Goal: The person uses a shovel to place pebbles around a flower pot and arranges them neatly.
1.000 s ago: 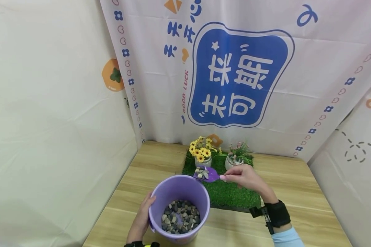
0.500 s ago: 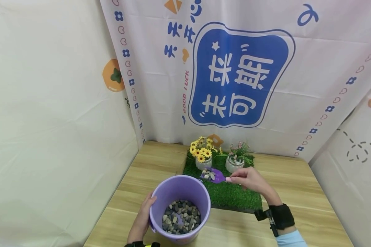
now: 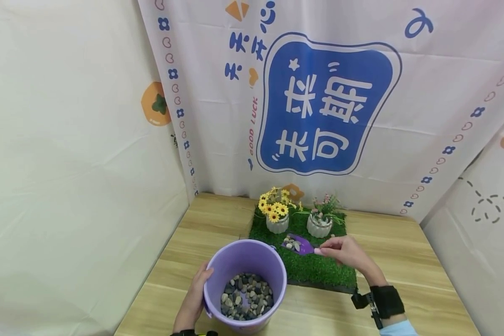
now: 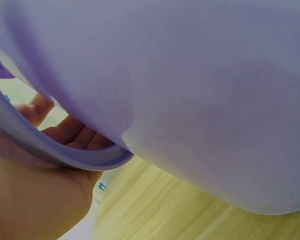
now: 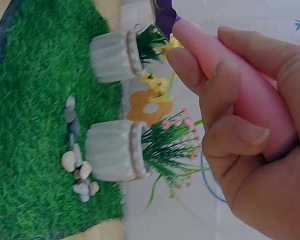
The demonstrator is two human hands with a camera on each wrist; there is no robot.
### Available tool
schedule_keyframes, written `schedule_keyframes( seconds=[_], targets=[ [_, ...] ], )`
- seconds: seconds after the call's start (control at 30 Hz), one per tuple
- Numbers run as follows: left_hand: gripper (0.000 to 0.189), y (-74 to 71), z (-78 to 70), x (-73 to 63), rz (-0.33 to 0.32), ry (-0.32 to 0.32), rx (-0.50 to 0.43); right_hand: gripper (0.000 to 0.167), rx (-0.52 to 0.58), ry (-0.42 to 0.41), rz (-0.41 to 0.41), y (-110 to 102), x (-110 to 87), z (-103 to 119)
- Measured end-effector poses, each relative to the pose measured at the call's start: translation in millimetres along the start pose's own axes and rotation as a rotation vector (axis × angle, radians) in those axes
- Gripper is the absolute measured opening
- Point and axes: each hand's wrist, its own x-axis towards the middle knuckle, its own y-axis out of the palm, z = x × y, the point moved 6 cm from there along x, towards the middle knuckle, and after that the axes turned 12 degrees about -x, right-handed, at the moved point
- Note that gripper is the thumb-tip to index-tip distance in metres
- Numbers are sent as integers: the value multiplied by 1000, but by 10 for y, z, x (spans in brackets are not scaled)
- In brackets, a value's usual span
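A purple bucket [image 3: 243,254] with grey and tan pebbles [image 3: 248,298] on its bottom stands at the front of the table. My left hand [image 3: 193,298] holds its left side, thumb over the rim. The left wrist view shows those fingers [image 4: 72,131] behind the bucket's hanging handle [image 4: 70,154]. In my right hand [image 3: 347,253] is a small purple trowel [image 3: 304,245], gripped by its pink handle [image 5: 235,80]. Its blade, carrying several pebbles [image 3: 291,243], is over the artificial turf mat [image 3: 315,273], right of the bucket.
Two whitish pots stand at the back of the mat, one with yellow flowers [image 3: 275,207], one with pink flowers [image 3: 325,205]. A short row of pebbles [image 5: 77,162] lies on the turf before them. Printed cloth [image 3: 218,126] hangs behind the wooden table [image 3: 206,214].
My right hand has carried the loaded trowel from beside the bucket's rim rightward and slightly nearer, over the turf. The left hand and bucket stay put.
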Motion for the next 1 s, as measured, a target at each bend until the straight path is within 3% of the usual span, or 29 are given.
schedule_keyframes(
  seconds=[0.37,1.0],
  targets=[
    [58,-6,3,-7,2,-1,12,29,35,27,18,70,13,-308],
    [58,-1,-17,-33,6,23,17,33,54,68,11,125,102,-570]
  ],
)
